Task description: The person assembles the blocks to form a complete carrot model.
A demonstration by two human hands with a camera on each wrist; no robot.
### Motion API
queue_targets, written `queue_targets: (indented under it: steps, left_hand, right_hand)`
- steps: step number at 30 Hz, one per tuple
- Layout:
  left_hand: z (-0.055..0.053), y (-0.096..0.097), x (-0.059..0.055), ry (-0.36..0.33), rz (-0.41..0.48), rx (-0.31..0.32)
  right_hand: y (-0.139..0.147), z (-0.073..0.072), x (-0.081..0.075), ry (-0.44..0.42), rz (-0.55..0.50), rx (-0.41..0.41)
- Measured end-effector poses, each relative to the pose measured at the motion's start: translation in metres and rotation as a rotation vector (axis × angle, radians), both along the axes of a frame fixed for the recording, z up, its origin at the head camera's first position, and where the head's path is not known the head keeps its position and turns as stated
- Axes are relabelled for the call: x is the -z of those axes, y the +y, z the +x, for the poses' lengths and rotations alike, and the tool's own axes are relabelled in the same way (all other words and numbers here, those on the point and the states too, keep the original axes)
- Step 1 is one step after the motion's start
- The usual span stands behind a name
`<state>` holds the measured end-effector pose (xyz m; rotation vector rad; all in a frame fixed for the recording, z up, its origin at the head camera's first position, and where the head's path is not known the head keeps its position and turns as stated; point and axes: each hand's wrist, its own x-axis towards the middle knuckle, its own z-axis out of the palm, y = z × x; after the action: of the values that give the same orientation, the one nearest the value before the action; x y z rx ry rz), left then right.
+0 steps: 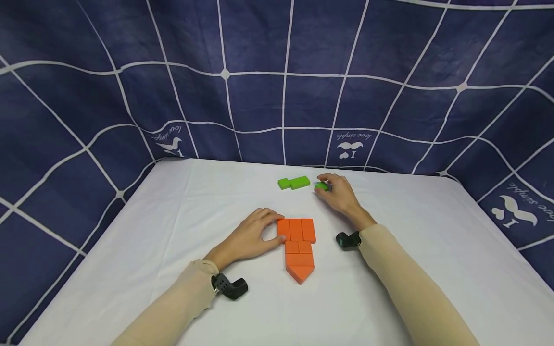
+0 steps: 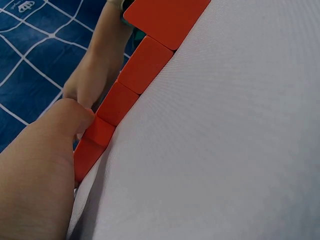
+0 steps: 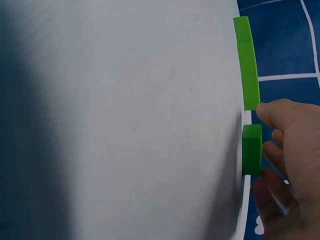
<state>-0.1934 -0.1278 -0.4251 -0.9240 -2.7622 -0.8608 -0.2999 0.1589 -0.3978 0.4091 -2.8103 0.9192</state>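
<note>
Flat orange blocks (image 1: 299, 259) lie edge to edge on the white cloth, with a row of three upright rectangles at the far end and a triangular piece at the near end. My left hand (image 1: 248, 238) is at the row's left end, thumb and forefinger pinching the leftmost orange block (image 1: 283, 228) by its short ends. Farther back, my right hand (image 1: 339, 194) spreads thumb and fingers around a small green block (image 3: 252, 150). A gap shows between the thumb and that block in the right wrist view.
Left of the right hand lie a small green block (image 1: 283, 183) and a longer green block (image 1: 300, 182), touching each other. The white-covered table (image 1: 182, 192) ends at the back against a navy curtain (image 1: 255, 101) with white lines. Both wrists wear dark devices (image 1: 231, 287).
</note>
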Motion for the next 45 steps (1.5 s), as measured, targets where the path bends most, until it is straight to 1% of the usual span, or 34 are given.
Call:
queue_targets:
  steps: [5, 12, 15, 21, 26, 30, 33, 39, 45]
  left_hand:
    - [0.002, 0.003, -0.001, -0.009, 0.000, 0.006]
    - [0.001, 0.004, 0.000, -0.009, -0.014, 0.009]
    - [0.002, 0.004, -0.001, -0.007, -0.010, 0.009]
    - [0.002, 0.003, -0.001, -0.008, -0.012, 0.004]
    - [0.001, 0.002, -0.001, -0.006, -0.004, 0.003]
    - [0.001, 0.002, -0.001, -0.008, -0.001, 0.006]
    - [0.001, 0.002, -0.001, -0.003, -0.002, 0.006]
    - [0.001, 0.002, -0.001, -0.002, -0.006, 0.002]
    - [0.001, 0.001, -0.001, -0.001, -0.002, -0.003]
  right_hand:
    - [-0.006, -0.005, 0.000, -0.031, 0.027, -0.035]
    - [-0.013, -0.008, 0.002, -0.057, 0.122, -0.099]
    - [-0.015, -0.007, 0.001, -0.037, 0.148, -0.128]
    - [-0.017, -0.006, -0.002, 0.030, 0.179, -0.147]
    - [-0.017, -0.006, -0.004, 0.034, 0.170, -0.149]
    - [-0.016, -0.002, -0.004, 0.000, 0.150, -0.124]
    - [-0.015, 0.001, -0.005, -0.014, 0.155, -0.117]
    - [-0.012, 0.009, -0.006, 0.012, 0.179, -0.141]
    - [-0.010, 0.016, -0.007, 0.035, 0.163, -0.150]
